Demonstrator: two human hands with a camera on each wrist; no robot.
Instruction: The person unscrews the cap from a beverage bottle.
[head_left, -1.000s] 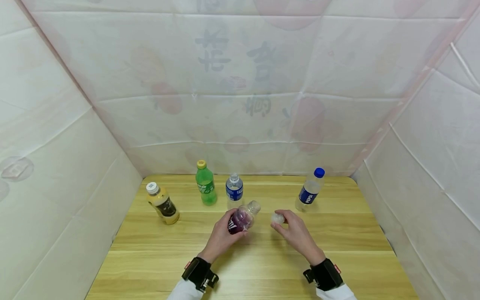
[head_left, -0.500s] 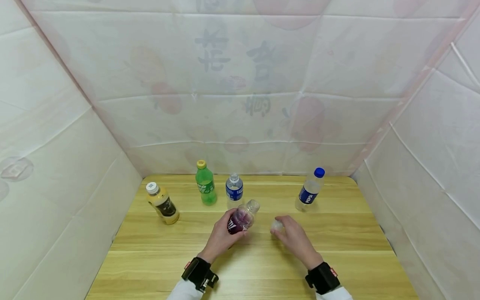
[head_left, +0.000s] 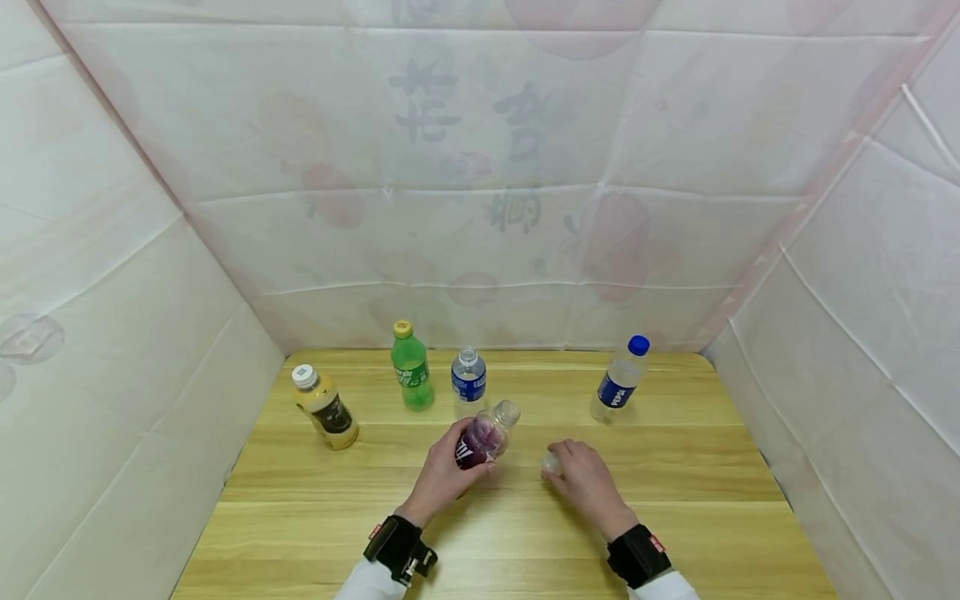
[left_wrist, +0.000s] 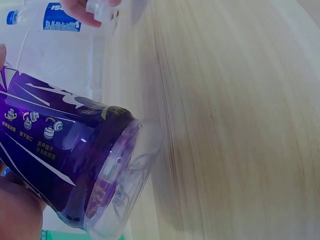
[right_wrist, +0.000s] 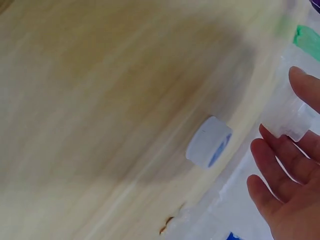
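Observation:
My left hand (head_left: 438,475) grips a sports-drink bottle with a purple label (head_left: 474,446). The bottle is tilted, its clear uncapped neck pointing up and to the right. In the left wrist view the purple label (left_wrist: 55,145) and the clear base fill the left side. My right hand (head_left: 588,483) is low over the table, pinching a translucent cap (head_left: 552,462) between thumb and fingers. The right wrist view shows this translucent cap (right_wrist: 287,117) apart from a white cap (right_wrist: 209,142) with blue on one face, which lies on the table. That white cap is hidden in the head view.
Behind the hands stand a green bottle (head_left: 412,371) with a yellow cap and an uncapped clear bottle (head_left: 468,385) with a blue label. A Pepsi bottle (head_left: 619,383) stands back right; a yellowish bottle (head_left: 327,410), back left. Cloth walls enclose the wooden table (head_left: 525,550).
My right hand has come down and slightly toward me with the translucent cap in its fingers. My left hand and the purple-labelled bottle have barely moved.

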